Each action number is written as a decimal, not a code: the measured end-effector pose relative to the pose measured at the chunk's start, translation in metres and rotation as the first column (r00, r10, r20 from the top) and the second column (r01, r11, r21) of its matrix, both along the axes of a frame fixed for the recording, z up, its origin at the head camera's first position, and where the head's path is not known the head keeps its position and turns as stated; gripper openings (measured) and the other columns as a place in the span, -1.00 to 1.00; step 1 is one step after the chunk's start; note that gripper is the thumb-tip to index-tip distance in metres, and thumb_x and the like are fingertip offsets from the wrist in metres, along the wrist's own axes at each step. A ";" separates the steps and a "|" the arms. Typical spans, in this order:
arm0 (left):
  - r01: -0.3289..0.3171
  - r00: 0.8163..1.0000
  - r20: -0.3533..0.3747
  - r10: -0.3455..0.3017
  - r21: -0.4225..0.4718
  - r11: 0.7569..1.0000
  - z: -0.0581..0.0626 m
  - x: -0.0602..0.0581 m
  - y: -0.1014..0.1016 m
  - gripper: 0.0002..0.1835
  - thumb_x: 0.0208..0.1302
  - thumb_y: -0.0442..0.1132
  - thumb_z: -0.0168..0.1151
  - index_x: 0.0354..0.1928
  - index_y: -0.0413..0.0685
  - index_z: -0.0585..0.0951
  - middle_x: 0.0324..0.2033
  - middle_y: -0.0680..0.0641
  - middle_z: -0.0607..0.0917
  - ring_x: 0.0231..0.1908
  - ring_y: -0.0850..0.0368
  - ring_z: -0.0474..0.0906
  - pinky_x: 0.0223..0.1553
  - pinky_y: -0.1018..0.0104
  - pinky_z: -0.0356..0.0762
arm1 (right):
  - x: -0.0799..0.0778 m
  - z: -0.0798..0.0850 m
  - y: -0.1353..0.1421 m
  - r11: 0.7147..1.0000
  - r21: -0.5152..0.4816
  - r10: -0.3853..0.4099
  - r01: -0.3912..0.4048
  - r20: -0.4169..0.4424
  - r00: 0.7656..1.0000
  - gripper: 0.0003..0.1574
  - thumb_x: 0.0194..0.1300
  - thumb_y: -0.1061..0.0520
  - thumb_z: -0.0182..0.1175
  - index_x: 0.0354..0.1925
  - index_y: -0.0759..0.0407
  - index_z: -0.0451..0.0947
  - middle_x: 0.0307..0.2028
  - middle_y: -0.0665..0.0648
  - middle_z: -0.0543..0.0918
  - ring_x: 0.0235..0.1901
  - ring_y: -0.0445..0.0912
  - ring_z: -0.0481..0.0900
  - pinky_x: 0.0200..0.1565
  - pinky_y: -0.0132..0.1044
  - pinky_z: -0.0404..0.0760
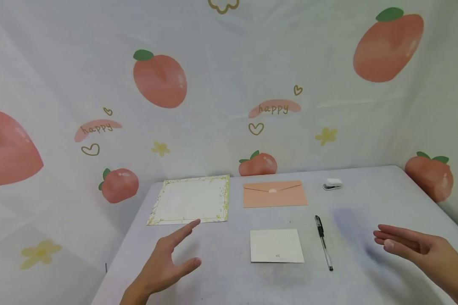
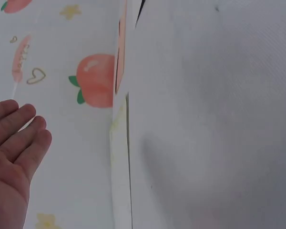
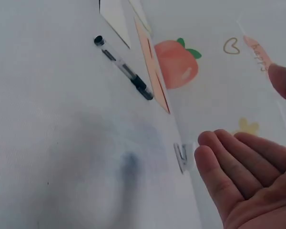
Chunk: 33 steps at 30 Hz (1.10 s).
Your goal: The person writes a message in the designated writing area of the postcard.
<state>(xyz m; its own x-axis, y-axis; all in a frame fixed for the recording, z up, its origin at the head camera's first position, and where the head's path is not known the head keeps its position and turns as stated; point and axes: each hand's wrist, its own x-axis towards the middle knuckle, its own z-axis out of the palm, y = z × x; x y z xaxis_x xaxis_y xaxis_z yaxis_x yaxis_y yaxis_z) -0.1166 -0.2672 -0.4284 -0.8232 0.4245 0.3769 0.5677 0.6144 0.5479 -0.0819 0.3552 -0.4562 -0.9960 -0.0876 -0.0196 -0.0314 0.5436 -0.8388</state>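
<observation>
My left hand (image 1: 167,262) hovers above the table at the left, fingers extended and thumb apart, holding nothing. Just beyond its fingertips lies a sheet of paper (image 1: 192,199) with a yellow-green floral border. On the other side, my right hand (image 1: 416,245) is raised over the table with straight fingers and an empty palm. A black-capped clear pen (image 1: 323,242) lies to its left. Between the hands rests a small white card (image 1: 276,246). Behind the card is a closed peach-coloured envelope (image 1: 275,195). A small white stapler (image 1: 332,184) sits at the back right.
A pale cloth covers the table (image 1: 221,275). Behind it hangs a white curtain (image 1: 210,135) printed with peaches, flowers and the word "happy", which also runs along the left and right sides.
</observation>
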 end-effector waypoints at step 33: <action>0.257 0.955 0.111 -0.274 0.144 0.956 -0.013 -0.021 0.086 -0.34 0.29 -0.06 0.62 0.42 0.01 0.67 0.30 0.07 0.76 0.31 0.12 0.72 0.33 0.08 0.71 | -0.054 -0.004 -0.065 0.968 -0.249 0.088 0.028 0.442 0.893 -0.03 0.65 -0.17 0.25 0.50 0.64 0.31 0.19 0.25 0.81 0.11 -0.05 0.84 0.11 -0.22 0.82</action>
